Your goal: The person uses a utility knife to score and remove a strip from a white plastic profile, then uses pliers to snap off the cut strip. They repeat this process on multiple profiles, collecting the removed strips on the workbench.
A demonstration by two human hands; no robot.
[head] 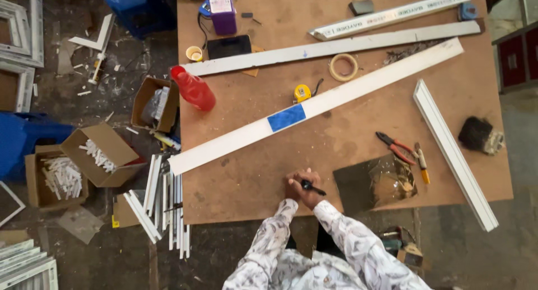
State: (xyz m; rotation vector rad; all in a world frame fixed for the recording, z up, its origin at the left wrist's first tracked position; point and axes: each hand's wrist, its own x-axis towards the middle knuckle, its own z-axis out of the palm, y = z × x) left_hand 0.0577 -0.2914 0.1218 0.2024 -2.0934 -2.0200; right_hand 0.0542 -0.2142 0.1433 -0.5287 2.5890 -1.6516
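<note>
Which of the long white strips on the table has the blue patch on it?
The longest white strip, lying diagonally across the middle of the table. It carries a blue patch near its middle; the other strips show none. It is also the strip nearest the hands.

View: we have one camera only, worn on the head.
Facing: we look almost straight down on the brown worktable, its near edge by our body.
Height: we stand well above it, so nearly the whole tabletop fits in.
Frame bottom: our patterned sleeves come in here, nearest to us.
Frame top: the far table edge.
Left: the littered floor beside the table.
Right: a floor strip.
Shared: no second view, nothing overlaps.
</note>
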